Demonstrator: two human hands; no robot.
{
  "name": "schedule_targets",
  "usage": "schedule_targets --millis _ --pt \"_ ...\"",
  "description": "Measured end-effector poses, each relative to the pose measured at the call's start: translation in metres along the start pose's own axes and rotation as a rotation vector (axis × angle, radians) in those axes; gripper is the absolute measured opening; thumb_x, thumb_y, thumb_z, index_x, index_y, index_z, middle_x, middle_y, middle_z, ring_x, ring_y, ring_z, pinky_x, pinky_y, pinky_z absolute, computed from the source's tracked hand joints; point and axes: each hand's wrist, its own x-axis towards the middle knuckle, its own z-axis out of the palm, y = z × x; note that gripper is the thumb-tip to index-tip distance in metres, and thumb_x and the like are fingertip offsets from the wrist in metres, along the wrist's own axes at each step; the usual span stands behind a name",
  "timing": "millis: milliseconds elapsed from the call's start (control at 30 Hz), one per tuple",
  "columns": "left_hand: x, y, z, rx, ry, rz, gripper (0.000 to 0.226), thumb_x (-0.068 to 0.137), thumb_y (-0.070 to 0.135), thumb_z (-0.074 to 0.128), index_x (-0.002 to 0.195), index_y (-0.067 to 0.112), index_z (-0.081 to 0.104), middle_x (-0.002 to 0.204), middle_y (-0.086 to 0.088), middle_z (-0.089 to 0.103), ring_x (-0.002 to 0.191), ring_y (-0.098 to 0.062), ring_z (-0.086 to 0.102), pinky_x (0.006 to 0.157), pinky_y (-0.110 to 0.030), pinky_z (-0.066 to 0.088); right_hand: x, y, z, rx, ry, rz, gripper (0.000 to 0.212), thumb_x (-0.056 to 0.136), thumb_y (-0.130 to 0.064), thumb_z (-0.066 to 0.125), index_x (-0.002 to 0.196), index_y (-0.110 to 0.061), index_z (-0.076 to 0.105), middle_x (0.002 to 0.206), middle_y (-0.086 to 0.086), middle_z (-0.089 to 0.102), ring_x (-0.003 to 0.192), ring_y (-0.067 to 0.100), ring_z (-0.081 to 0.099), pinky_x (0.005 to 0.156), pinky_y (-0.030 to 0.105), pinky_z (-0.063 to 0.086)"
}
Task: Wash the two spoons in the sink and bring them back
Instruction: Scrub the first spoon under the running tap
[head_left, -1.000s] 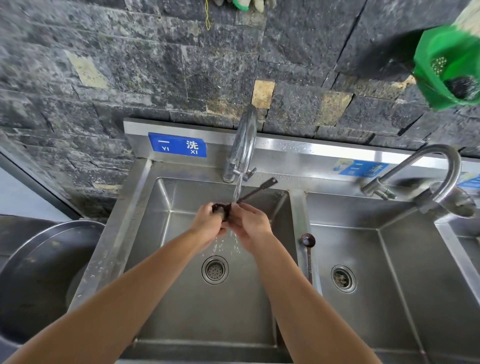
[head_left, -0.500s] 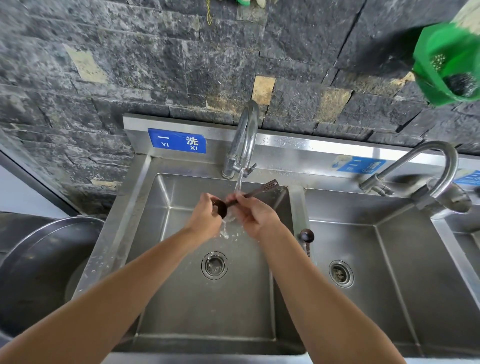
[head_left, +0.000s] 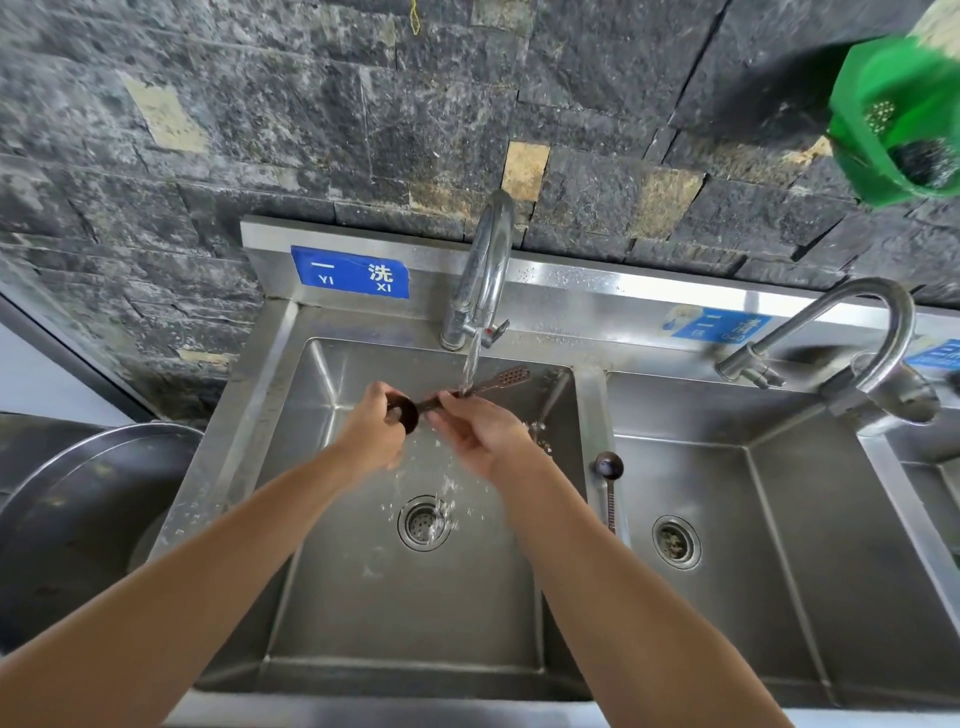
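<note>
A dark brown spoon is held across the left basin under the running faucet. My left hand grips its round bowl end, and my right hand pinches the handle near the middle. The water stream lands on the handle just beyond my right fingers. A second dark spoon lies on the steel divider between the two basins, bowl end away from me.
The right basin has its own curved faucet. A big steel bowl sits left of the sink. A green basket hangs on the dark stone wall at upper right. A drain lies below my hands.
The spoon has shifted left so the water now hits its handle instead of the bowl end. My hands have drawn slightly apart along it. The spoon on the divider has not moved.
</note>
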Motion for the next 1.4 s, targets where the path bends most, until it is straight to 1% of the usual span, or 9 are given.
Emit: schedule_targets --millis 133,200,300,600,700,867,1033,1233,1400 --pt "-0.004 -0.007 -0.004 0.003 -0.024 -0.027 0.021 0.101 0.001 0.035 0.121 0.003 0.039 0.11 -0.028 0.052 0.075 -0.027 0.051 0.051 -0.028 0.047 0.006 -0.011 -0.01 0.204 0.127 -0.052 0.01 0.084 0.001 0.069 0.093 0.004 0.066 0.08 0.017 0.077 0.068 0.019 0.075 0.057 0.026 0.06" --pt "-0.005 -0.012 -0.01 -0.007 -0.032 -0.036 0.021 0.101 0.001 0.037 0.122 0.002 0.04 0.105 -0.029 0.054 0.068 -0.025 0.05 0.053 -0.033 0.043 0.002 -0.006 -0.008 0.102 0.062 -0.014 0.016 0.083 0.002 0.071 0.098 0.006 0.066 0.089 0.018 0.077 0.076 0.02 0.076 0.061 0.026 0.06" --pt "-0.005 -0.026 -0.023 -0.079 -0.074 -0.076 0.021 0.101 0.002 0.039 0.122 0.004 0.042 0.097 -0.026 0.053 0.054 -0.016 0.045 0.039 -0.022 0.037 -0.001 -0.001 -0.002 0.036 0.046 0.001 0.02 0.081 0.004 0.072 0.099 0.009 0.066 0.091 0.022 0.076 0.07 0.023 0.075 0.054 0.024 0.059" --pt "0.001 -0.059 -0.046 -0.094 -0.039 -0.117 0.02 0.101 0.009 0.043 0.117 0.018 0.049 0.096 -0.017 0.06 0.06 -0.016 0.051 0.038 -0.018 0.042 -0.002 -0.026 -0.014 0.078 0.205 -0.094 0.023 0.08 -0.002 0.076 0.102 0.004 0.07 0.083 0.02 0.077 0.072 0.025 0.076 0.056 0.029 0.06" --pt "0.002 -0.065 -0.051 -0.143 -0.046 -0.12 0.018 0.1 0.005 0.041 0.111 0.017 0.049 0.08 -0.014 0.053 0.052 -0.014 0.042 0.036 -0.021 0.033 -0.008 -0.026 -0.013 -0.015 0.104 -0.099 0.014 0.086 -0.007 0.072 0.093 0.004 0.069 0.083 0.02 0.076 0.069 0.024 0.076 0.055 0.029 0.061" --pt "0.002 -0.069 -0.056 -0.192 -0.07 -0.152 0.022 0.099 0.004 0.043 0.114 0.018 0.051 0.083 -0.014 0.054 0.053 -0.012 0.044 0.036 -0.02 0.035 -0.01 -0.024 -0.015 -0.073 0.081 -0.132 0.018 0.088 -0.006 0.07 0.101 0.006 0.066 0.089 0.022 0.075 0.073 0.027 0.075 0.057 0.032 0.062" --pt "0.01 -0.058 -0.063 -0.493 -0.043 -0.187 0.026 0.096 -0.008 0.032 0.101 0.005 0.054 0.076 -0.014 0.054 0.04 -0.007 0.034 0.032 -0.02 0.024 -0.013 -0.026 -0.017 -0.149 0.055 -0.127 0.014 0.087 0.002 0.067 0.1 0.007 0.067 0.083 0.022 0.075 0.073 0.03 0.075 0.062 0.033 0.063" --pt "0.019 -0.047 -0.063 -0.865 -0.077 -0.274 0.026 0.094 -0.003 0.043 0.118 -0.002 0.053 0.092 -0.018 0.068 0.05 -0.004 0.037 0.035 -0.014 0.034 -0.022 -0.036 -0.027 -0.122 0.12 -0.133 0.016 0.084 0.004 0.07 0.1 0.007 0.068 0.089 0.025 0.075 0.079 0.034 0.076 0.057 0.03 0.061" --pt "0.016 -0.022 -0.04 -0.95 -0.125 -0.307 0.014 0.093 -0.005 0.043 0.102 0.0 0.052 0.075 -0.017 0.072 0.043 -0.005 0.039 0.034 -0.014 0.033 -0.026 -0.048 -0.052 -0.091 0.206 -0.17 0.017 0.08 0.004 0.072 0.097 0.005 0.07 0.092 0.023 0.076 0.082 0.034 0.075 0.059 0.029 0.061"
